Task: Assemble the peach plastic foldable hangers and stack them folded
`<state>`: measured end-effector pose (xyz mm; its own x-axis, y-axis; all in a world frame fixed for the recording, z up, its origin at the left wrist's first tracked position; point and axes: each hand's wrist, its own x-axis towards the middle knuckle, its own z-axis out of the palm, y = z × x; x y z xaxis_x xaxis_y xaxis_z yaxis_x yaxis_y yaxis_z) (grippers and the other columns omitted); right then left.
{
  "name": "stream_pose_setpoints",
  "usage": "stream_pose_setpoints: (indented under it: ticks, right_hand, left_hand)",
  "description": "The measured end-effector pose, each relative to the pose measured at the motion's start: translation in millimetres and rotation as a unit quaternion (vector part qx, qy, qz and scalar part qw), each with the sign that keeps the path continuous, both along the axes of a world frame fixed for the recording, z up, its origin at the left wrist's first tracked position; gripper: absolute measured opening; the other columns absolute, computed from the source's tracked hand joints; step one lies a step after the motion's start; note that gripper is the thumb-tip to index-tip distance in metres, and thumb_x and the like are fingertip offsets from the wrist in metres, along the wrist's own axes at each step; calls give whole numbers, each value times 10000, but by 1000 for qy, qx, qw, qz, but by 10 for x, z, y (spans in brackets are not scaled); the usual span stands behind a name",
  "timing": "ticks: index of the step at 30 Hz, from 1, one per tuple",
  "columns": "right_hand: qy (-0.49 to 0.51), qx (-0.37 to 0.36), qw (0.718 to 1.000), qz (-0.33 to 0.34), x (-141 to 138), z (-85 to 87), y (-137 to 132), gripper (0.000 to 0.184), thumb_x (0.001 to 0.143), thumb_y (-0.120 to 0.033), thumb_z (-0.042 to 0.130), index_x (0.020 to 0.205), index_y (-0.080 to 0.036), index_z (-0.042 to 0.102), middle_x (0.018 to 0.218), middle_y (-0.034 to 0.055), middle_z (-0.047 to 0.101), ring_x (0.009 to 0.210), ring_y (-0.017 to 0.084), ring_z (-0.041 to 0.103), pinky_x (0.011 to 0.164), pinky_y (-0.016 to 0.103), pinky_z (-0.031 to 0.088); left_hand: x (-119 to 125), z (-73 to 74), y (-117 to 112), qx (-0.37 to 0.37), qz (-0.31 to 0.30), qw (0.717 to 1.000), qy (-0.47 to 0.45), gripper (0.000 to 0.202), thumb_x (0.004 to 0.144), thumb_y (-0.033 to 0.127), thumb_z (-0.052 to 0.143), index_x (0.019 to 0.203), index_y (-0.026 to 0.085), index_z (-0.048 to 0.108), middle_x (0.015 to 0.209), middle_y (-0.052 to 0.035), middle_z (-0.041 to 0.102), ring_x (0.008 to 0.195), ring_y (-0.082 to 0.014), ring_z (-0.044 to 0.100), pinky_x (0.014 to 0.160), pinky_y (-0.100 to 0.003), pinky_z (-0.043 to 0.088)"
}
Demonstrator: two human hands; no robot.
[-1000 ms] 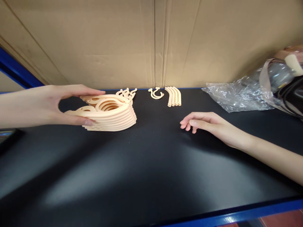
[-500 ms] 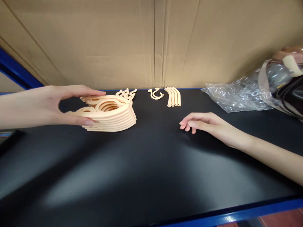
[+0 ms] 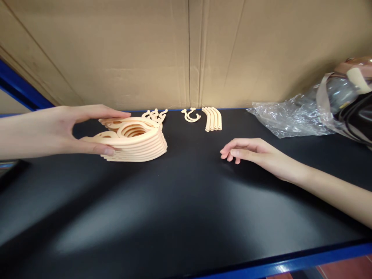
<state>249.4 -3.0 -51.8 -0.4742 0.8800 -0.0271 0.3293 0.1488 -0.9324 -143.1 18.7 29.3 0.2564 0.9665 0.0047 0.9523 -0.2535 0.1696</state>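
A stack of several peach plastic hangers (image 3: 139,143) lies on the black table top (image 3: 180,209) at the left. My left hand (image 3: 64,130) grips the stack's left end, fingers on top and thumb along the near side. Their hook ends (image 3: 155,114) point toward the cardboard wall. My right hand (image 3: 252,153) rests on the table to the right of the stack, fingers loosely curled and slightly apart, holding nothing.
Loose peach hooks (image 3: 191,114) and a row of curved peach bars (image 3: 213,117) lie at the back by the cardboard wall (image 3: 186,50). A crumpled clear plastic bag (image 3: 293,116) with dark contents sits at the right. A blue edge (image 3: 290,263) borders the table front.
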Motion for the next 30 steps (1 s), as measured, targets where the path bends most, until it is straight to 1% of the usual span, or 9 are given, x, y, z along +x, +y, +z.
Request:
stream_pose_setpoints:
  ticks: [9,16,20,22,24,26,27,28,30]
  right_hand:
    - [-3,-2,1000,0,1,-2,1,258,886,-465,642,991,-249,736,986,29,719,907,174,640,786,309,506]
    - [0,-4,1000,8,7,-14,6,249,895,-445,641,1007,-239,726,1000,26,710,907,156,633,785,283,501]
    - [0,-6,1000,6,4,-7,4,262,891,-447,645,1012,-230,726,1001,32,710,906,160,633,786,289,498]
    - [-2,-7,1000,9,-2,-1,1,258,893,-447,643,1011,-233,724,1002,27,711,910,155,631,787,280,494]
    - [-3,-9,1000,10,-10,3,-1,256,895,-448,642,1007,-233,722,998,22,712,909,149,629,785,271,488]
    - [-4,-6,1000,9,-16,1,2,261,896,-450,640,1007,-228,720,989,21,712,901,147,630,782,270,484]
    - [-6,-4,1000,10,-18,-2,4,266,897,-452,638,1010,-225,718,982,21,711,895,148,631,779,271,482]
    - [-8,-1,1000,13,-18,-7,7,270,898,-454,635,1015,-224,716,977,20,710,888,148,632,775,273,479]
    - [-17,9,999,25,-20,-16,9,273,897,-458,634,1021,-227,711,972,15,711,882,152,632,774,278,470]
  left_hand:
    - [-75,-28,53,-26,31,999,6,837,609,621,653,1377,343,473,1287,28,634,1096,-290,616,962,-369,402]
    - [-92,-84,67,22,20,1000,6,974,599,904,528,1360,296,524,1167,6,684,992,-271,653,968,-478,449]
    - [-213,-107,202,95,-59,993,-31,1171,488,932,577,1404,210,476,1329,-39,588,1200,-357,542,1039,-577,385]
    - [-146,-82,187,166,-115,978,-43,1000,719,843,519,1449,170,395,1445,-55,486,1333,-378,411,1100,-611,273]
    - [53,-65,68,269,-163,948,-54,770,916,690,400,1431,117,407,1487,-72,437,1386,-340,347,1153,-550,207]
    - [334,-103,-121,378,-132,914,-65,527,987,469,451,1367,104,462,1470,-92,460,1383,-286,371,1175,-486,209]
    - [476,-153,-219,413,-147,897,-59,412,980,370,501,1298,109,512,1390,-99,541,1332,-266,446,1154,-468,269]
    - [606,-222,-307,425,-195,883,-41,317,952,291,558,1218,118,554,1292,-94,612,1266,-255,519,1122,-455,331]
    - [804,-405,-428,367,-331,869,-5,308,926,256,607,1201,129,550,1226,-97,636,1214,-240,559,1055,-389,426]
